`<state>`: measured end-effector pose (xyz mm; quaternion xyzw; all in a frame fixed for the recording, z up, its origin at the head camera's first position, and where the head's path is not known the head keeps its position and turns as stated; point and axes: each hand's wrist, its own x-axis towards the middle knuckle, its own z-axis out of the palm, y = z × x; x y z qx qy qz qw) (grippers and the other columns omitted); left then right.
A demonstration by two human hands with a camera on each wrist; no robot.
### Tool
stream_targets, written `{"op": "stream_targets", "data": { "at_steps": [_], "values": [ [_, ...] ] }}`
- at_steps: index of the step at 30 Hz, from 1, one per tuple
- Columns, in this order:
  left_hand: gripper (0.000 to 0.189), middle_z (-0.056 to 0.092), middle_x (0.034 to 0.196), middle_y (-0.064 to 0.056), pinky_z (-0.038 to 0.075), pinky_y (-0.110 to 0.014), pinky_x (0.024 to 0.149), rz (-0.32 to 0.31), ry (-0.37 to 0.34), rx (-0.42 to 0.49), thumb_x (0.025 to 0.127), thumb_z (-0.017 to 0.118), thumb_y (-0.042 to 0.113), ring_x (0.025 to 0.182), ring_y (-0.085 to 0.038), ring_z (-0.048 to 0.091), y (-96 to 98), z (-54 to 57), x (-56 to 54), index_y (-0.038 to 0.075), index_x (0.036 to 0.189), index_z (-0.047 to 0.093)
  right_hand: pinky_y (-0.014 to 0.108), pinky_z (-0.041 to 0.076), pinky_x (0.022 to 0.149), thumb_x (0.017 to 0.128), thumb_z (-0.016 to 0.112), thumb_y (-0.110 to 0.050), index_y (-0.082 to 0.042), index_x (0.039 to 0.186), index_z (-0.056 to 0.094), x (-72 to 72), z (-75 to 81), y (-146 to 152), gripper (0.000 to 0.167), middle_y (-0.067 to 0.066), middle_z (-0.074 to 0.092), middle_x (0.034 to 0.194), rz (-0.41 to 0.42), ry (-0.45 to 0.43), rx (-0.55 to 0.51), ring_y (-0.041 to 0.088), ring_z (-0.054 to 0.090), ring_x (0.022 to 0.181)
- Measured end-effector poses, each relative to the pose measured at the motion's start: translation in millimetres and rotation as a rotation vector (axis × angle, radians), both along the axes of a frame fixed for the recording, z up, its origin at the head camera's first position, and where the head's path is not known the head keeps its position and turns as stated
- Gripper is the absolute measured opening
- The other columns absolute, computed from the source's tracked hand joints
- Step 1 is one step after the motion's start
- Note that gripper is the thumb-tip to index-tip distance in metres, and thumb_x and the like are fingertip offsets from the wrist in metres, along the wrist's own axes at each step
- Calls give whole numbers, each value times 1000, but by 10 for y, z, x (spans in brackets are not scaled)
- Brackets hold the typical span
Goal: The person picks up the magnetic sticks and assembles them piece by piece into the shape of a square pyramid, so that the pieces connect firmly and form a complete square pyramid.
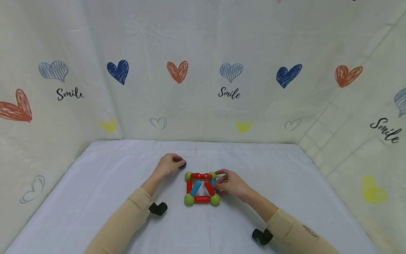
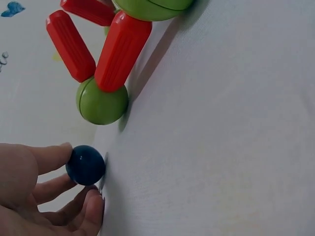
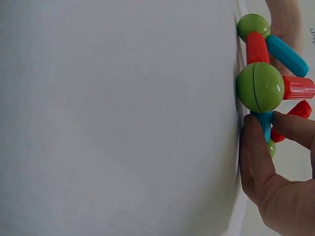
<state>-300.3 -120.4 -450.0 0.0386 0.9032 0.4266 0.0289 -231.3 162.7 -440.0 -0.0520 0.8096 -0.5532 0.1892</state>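
My left hand [image 1: 168,164] pinches a small dark blue ball [image 2: 85,165] between thumb and fingers, low by the tabletop, behind and left of a magnetic-rod frame. That frame is a four-sided base with green balls [image 1: 189,199] at its corners, joined by red rods [image 1: 202,199] and, on the right side, a blue rod [image 3: 266,120]. From the front corners another blue rod [image 1: 196,188] and a red rod [image 1: 209,188] slant up and inward. At the right side, my right hand [image 1: 234,184] grips the side blue rod between thumb and fingers, beside a green ball.
A white cloth [image 1: 177,233] covers the table. Behind it hangs a pale curtain [image 1: 203,42] printed with hearts and "Smile". Black wrist-worn devices [image 1: 158,209] sit beside both beige sleeves [image 1: 125,218].
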Motion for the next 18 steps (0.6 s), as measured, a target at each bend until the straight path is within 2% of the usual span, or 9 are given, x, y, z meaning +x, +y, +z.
{"op": "stream_targets", "data": {
  "at_steps": [10, 18],
  "values": [
    [28, 69, 111, -11, 54, -42, 90, -48, 29, 30, 96, 75, 21, 100, -27, 62, -4, -32, 59, 6, 119, 71, 41, 60, 81, 91, 73, -5, 3, 141, 48, 7, 17, -1, 57, 14, 63, 103, -1, -3, 1, 25, 67, 89],
    [31, 68, 115, -9, 56, -41, 90, -66, 35, 87, 95, 76, 20, 108, -28, 64, -24, -26, 105, 7, 123, 70, 41, 60, 82, 91, 73, -4, 4, 141, 48, 4, 11, -8, 57, 14, 62, 103, -1, 0, -5, 25, 67, 89]
  ]
}}
